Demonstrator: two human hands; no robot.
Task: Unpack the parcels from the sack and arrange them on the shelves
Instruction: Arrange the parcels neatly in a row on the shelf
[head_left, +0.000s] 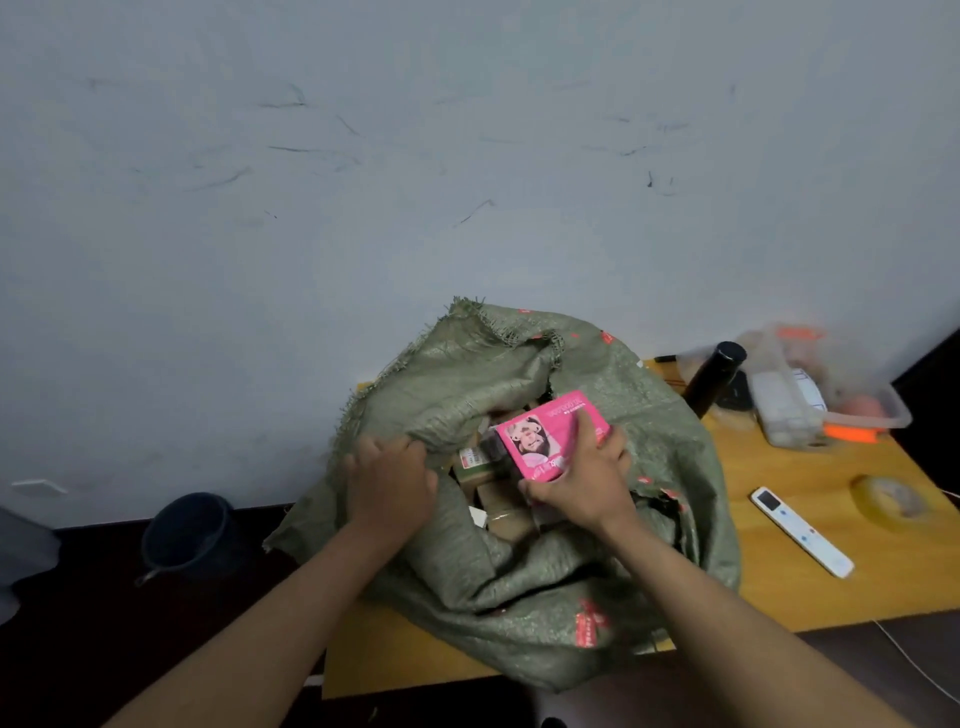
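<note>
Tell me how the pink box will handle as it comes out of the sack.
The pink box looks like a stiff carton with flat faces and sharp corners, so it should keep its shape. The right hand alone grips it, so it is probably light. Its glossy surface may be somewhat slippery. The left hand holds the floppy sack open.

White remote (801, 531), tape roll (889, 500), blk bottle (715, 378), clear tub (852, 395) on table (810, 592).

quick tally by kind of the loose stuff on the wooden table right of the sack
white remote: 1
tape roll: 1
dark bottle: 1
clear plastic container: 1
total: 4
</note>
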